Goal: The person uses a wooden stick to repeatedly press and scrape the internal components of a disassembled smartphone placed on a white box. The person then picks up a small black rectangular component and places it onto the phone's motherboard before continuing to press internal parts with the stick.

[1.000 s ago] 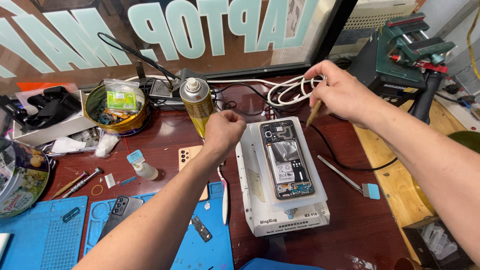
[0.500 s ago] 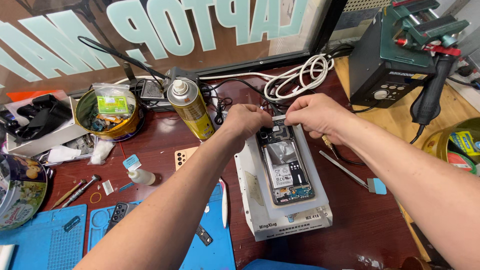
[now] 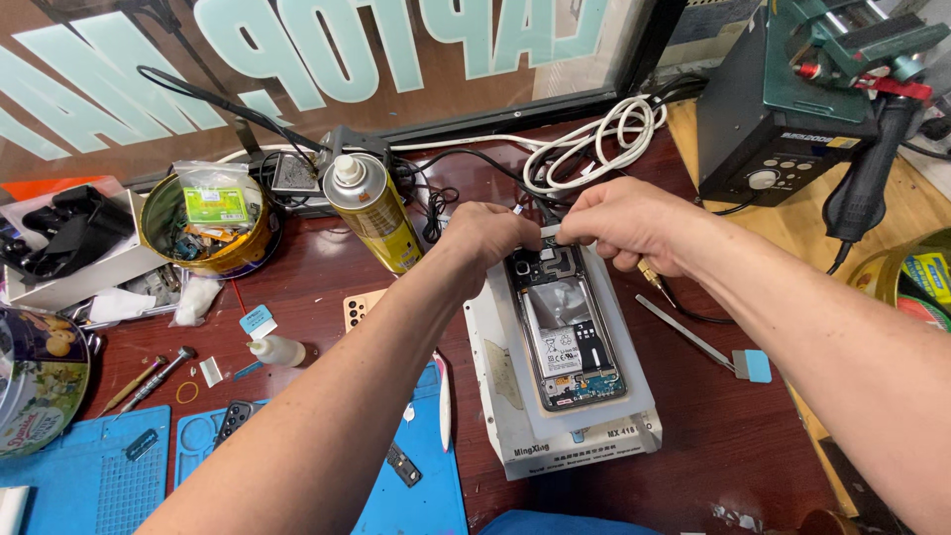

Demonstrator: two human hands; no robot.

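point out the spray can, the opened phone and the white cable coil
spray can [image 3: 376, 220], head view, on the yellow body below the cap
opened phone [image 3: 567, 342], head view, on the battery in its middle
white cable coil [image 3: 594, 144], head view, on the looped strands by the window

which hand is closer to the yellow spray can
Left. The left hand sits at the top of the opened phone, just right of the yellow spray can; the right hand is farther right, beyond it.

Opened phone [image 3: 567, 337], back cover off, battery and boards exposed, lay flat lengthwise on a white heating pad [image 3: 515, 436], mid-table
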